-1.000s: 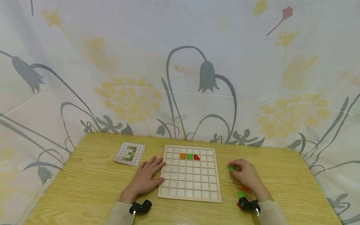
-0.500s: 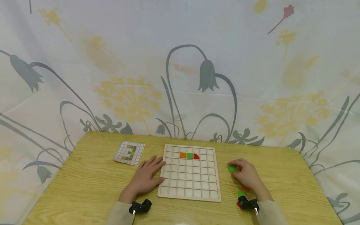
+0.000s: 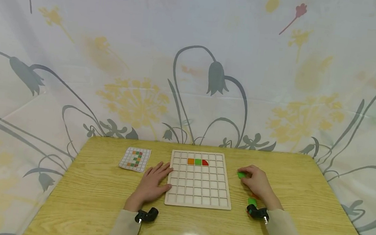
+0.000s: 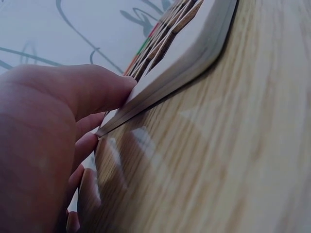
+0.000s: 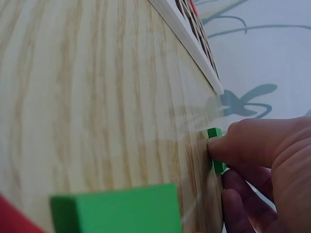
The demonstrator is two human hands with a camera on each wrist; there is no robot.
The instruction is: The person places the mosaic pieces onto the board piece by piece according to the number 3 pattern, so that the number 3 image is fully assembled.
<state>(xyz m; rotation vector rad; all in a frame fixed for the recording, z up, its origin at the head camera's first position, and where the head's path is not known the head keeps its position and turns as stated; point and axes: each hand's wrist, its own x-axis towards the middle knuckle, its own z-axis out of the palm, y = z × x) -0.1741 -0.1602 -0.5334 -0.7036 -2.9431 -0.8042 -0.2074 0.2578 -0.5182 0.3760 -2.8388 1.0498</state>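
Observation:
My left hand (image 3: pixel 152 184) lies beside the wooden grid board (image 3: pixel 189 191), fingers extended, with thumb and fingertips touching its left edge. In the left wrist view the thumb (image 4: pixel 109 90) presses against the board's rim. Right of the board, my right hand (image 3: pixel 257 181) pinches a small green square tile (image 5: pixel 217 162) between thumb and fingers, low over the tabletop. Set in an upper row of the board are an orange square (image 3: pixel 191 161), a green square (image 3: pixel 198 162) and a red rounded piece (image 3: pixel 205 163), side by side.
A paper card (image 3: pixel 135 159) with a coloured grid pattern lies left of the board. Under the right wrist are loose pieces, among them a green block (image 5: pixel 126 211) and a red piece (image 5: pixel 14 218), partly hidden. A flower-patterned curtain (image 3: pixel 191 76) hangs behind the wooden table (image 3: pixel 93 202).
The green tile in my right hand shows more plainly than a second ago, and the right wrist has shifted slightly left. My left hand stays on the board's edge.

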